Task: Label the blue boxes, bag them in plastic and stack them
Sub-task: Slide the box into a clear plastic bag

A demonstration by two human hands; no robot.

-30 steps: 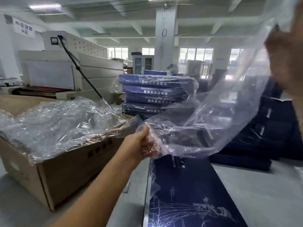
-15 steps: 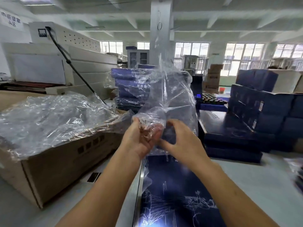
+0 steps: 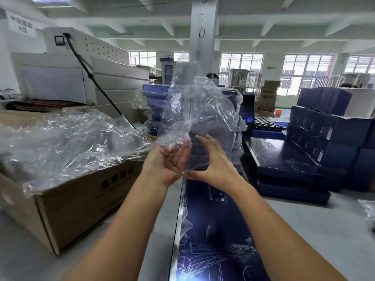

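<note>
- The bag (image 3: 199, 110) rises crumpled and clear above both grips. It veils most of the bagged stack (image 3: 155, 94) behind it, and its mouth is hard to make out.
- The box (image 3: 219, 230) lies flat on the table (image 3: 324, 230), below the grips and apart from them. Its near end is cut off by the frame edge.
- Left grip (image 3: 168, 161): fingers curled, pinching the bag's lower edge.
- Right grip (image 3: 213, 165): fingers spread and nearly straight against the film, just beside the left. Whether they reach inside the bag, I cannot tell.
- The carton (image 3: 81, 199) at left is heaped with loose film (image 3: 67, 142); its print is blurred.
</note>
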